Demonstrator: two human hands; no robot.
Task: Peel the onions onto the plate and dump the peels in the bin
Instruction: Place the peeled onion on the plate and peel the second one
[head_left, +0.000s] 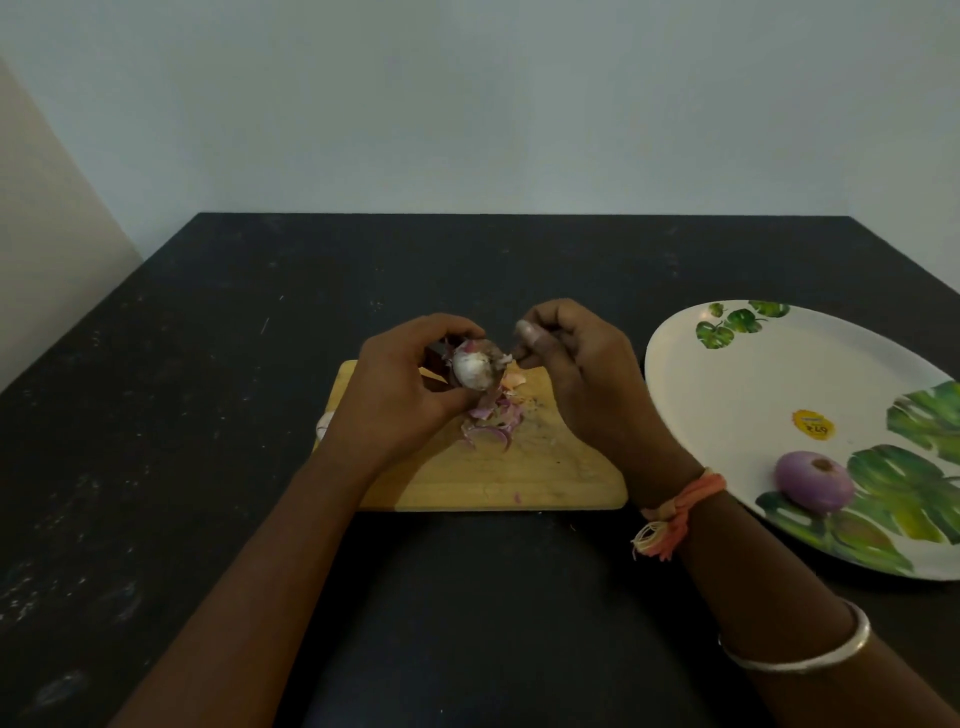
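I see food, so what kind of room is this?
Probably a home kitchen. A wooden cutting board with onion peels lies on a dark counter, the left hand and right hand peel an onion, and a leafy plate holds a peeled onion.
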